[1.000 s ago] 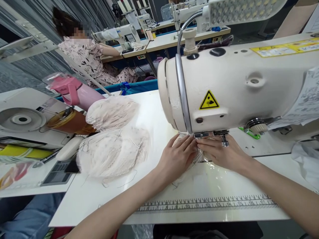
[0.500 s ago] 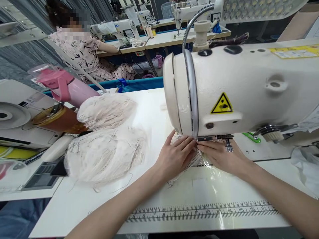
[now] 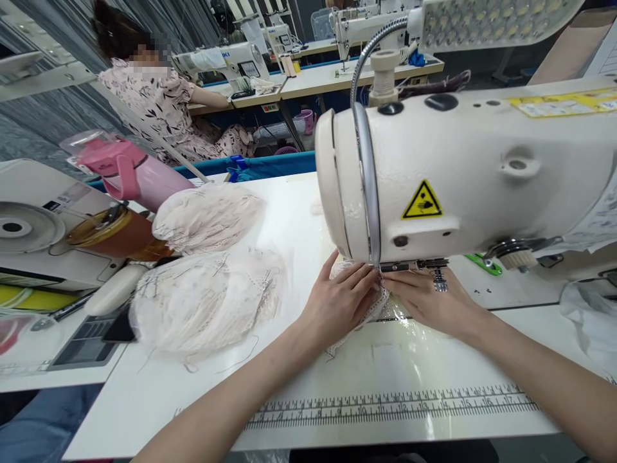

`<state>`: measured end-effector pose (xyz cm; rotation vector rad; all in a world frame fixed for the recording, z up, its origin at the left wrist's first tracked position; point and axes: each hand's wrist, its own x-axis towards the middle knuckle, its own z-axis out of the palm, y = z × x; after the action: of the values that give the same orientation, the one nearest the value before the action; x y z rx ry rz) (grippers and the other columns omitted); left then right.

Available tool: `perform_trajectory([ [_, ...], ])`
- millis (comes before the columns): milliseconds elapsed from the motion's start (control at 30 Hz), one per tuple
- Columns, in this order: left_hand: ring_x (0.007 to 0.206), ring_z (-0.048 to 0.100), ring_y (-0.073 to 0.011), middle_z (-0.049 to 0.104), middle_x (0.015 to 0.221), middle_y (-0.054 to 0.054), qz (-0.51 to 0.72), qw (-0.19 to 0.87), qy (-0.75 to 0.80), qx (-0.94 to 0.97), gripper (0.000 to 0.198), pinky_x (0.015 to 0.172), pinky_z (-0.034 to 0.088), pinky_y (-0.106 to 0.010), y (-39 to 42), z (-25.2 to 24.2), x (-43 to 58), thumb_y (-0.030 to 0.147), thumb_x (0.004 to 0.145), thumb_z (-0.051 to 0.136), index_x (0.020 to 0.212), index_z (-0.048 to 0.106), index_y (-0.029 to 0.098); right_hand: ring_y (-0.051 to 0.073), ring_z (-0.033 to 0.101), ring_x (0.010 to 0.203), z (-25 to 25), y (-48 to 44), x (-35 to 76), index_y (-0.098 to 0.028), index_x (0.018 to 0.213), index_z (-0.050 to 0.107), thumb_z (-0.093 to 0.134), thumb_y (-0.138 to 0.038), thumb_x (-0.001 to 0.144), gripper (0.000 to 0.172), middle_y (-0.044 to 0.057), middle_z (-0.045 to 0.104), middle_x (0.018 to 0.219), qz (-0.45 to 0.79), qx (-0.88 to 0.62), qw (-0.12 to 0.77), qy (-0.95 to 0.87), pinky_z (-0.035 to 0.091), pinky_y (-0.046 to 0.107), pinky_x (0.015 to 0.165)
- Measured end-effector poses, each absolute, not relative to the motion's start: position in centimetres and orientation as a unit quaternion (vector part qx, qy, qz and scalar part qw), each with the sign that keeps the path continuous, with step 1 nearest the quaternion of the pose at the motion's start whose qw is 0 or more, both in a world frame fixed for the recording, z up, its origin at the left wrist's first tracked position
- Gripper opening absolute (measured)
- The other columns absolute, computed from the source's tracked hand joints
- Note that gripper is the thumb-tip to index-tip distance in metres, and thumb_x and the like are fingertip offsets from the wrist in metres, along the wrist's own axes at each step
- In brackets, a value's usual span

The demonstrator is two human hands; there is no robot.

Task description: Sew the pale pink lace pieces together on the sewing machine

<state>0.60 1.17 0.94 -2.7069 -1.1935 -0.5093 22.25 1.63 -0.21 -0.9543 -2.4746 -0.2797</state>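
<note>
A sewing machine (image 3: 448, 173) stands over a piece of white lace fabric (image 3: 369, 315) on the table. My left hand (image 3: 342, 292) rests on the lace to the left of the needle area, fingers bent together at the cloth and one finger apart. From the right, my right hand (image 3: 429, 296) reaches under the machine head, its fingertips closed at the lace's edge. The two hands' fingertips nearly meet below the presser area. The machine head hides the needle and part of the right fingers.
Two piles of pale lace pieces, a nearer pile (image 3: 207, 302) and a farther pile (image 3: 207, 215), lie left. Beyond stand a pink bottle (image 3: 139, 170) and an amber container (image 3: 116, 228). A ruler strip (image 3: 385, 408) runs along the front. Across the aisle, a person (image 3: 149, 96) sits sewing.
The view has shifted slightly, so the machine and the things on the left appear a little displaced. Both hands stay at the lace in nearly the same pose.
</note>
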Motion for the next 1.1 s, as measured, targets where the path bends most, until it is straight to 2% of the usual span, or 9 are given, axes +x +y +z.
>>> perform_trajectory([
  [267,0.105,0.062,-0.0207,0.067,0.118,-0.004,-0.167,0.116,-0.377,-0.904,0.027,0.092,0.043,-0.04,0.6,3.0,0.5,0.028,0.098,0.045,0.116,0.062,0.017,0.018,0.065,0.085,-0.4,2.1,22.1,-0.025,0.102,0.067,0.047,-0.007,0.083,0.033,-0.001,0.069,0.112,-0.104,-0.34,0.25,-0.901,0.045,0.036,0.074],
  [467,0.083,0.063,-0.0209,0.069,0.109,-0.008,-0.166,0.146,-0.199,-0.955,0.054,0.057,0.045,-0.032,-2.1,3.9,-3.1,0.061,0.09,0.046,0.109,0.064,0.013,0.011,0.063,0.072,-0.3,2.0,21.9,-0.019,0.101,0.064,0.048,-0.006,0.084,0.026,-0.003,0.071,0.106,-0.11,-0.335,0.293,-0.888,0.035,0.03,0.066],
  [567,0.081,0.064,-0.0175,0.07,0.104,-0.007,-0.179,0.176,-0.223,-0.942,0.025,0.057,0.048,-0.027,-4.1,2.9,-4.2,0.029,0.088,0.062,0.107,0.062,0.012,0.011,0.061,0.075,-0.5,1.8,21.9,-0.019,0.1,0.063,0.045,-0.004,0.083,0.028,-0.003,0.07,0.104,-0.102,-0.329,0.3,-0.889,0.032,0.03,0.066],
  [633,0.084,0.065,-0.0164,0.07,0.102,-0.007,-0.207,0.144,-0.301,-0.92,0.018,0.061,0.051,-0.025,-5.0,2.7,-4.0,0.011,0.088,0.058,0.105,0.06,0.013,0.014,0.061,0.08,-0.7,1.8,21.9,-0.019,0.101,0.062,0.042,-0.005,0.081,0.032,-0.001,0.069,0.107,-0.089,-0.329,0.305,-0.889,0.032,0.031,0.069],
  [733,0.086,0.066,-0.015,0.067,0.107,-0.008,-0.215,0.038,-0.435,-0.874,0.014,0.063,0.052,-0.022,-5.1,4.0,-3.2,0.015,0.096,0.043,0.103,0.056,0.016,0.015,0.059,0.081,-0.7,1.8,21.8,-0.021,0.097,0.063,0.042,-0.009,0.08,0.029,-0.001,0.068,0.107,-0.057,-0.329,0.297,-0.895,0.033,0.031,0.07],
  [800,0.074,0.066,-0.0132,0.067,0.097,-0.005,-0.182,-0.004,-0.478,-0.859,0.018,0.055,0.049,-0.022,-4.4,5.3,-2.7,0.022,0.1,0.037,0.098,0.054,0.017,0.013,0.057,0.076,-0.6,1.9,21.7,-0.022,0.09,0.064,0.047,-0.013,0.084,0.02,-0.002,0.069,0.098,-0.048,-0.32,0.297,-0.899,0.034,0.03,0.071],
  [933,0.066,0.06,-0.0169,0.063,0.079,-0.002,-0.1,0.007,-0.416,-0.904,0.018,0.056,0.043,-0.027,-1.5,6.7,-1.7,0.034,0.095,0.047,0.095,0.053,0.017,0.01,0.054,0.069,-0.3,2.1,21.7,-0.023,0.087,0.066,0.054,-0.017,0.087,0.013,-0.004,0.068,0.086,-0.062,-0.306,0.308,-0.899,0.035,0.028,0.072],
  [1033,0.07,0.058,-0.0172,0.063,0.079,-0.002,-0.082,0.045,-0.365,-0.926,0.014,0.064,0.04,-0.029,0.4,5.7,-0.9,0.014,0.088,0.049,0.099,0.056,0.017,0.01,0.054,0.066,-0.2,2.0,21.8,-0.024,0.088,0.066,0.053,-0.017,0.088,0.015,-0.004,0.068,0.083,-0.067,-0.306,0.305,-0.899,0.036,0.029,0.071],
  [1100,0.063,0.054,-0.0145,0.059,0.07,0.001,-0.097,0.084,-0.346,-0.929,0.028,0.065,0.037,-0.029,1.1,4.5,-0.4,0.0,0.081,0.041,0.091,0.059,0.018,0.01,0.055,0.065,-0.3,1.9,21.9,-0.024,0.091,0.066,0.051,-0.016,0.088,0.017,-0.004,0.069,0.086,-0.069,-0.319,0.304,-0.895,0.037,0.03,0.071],
])
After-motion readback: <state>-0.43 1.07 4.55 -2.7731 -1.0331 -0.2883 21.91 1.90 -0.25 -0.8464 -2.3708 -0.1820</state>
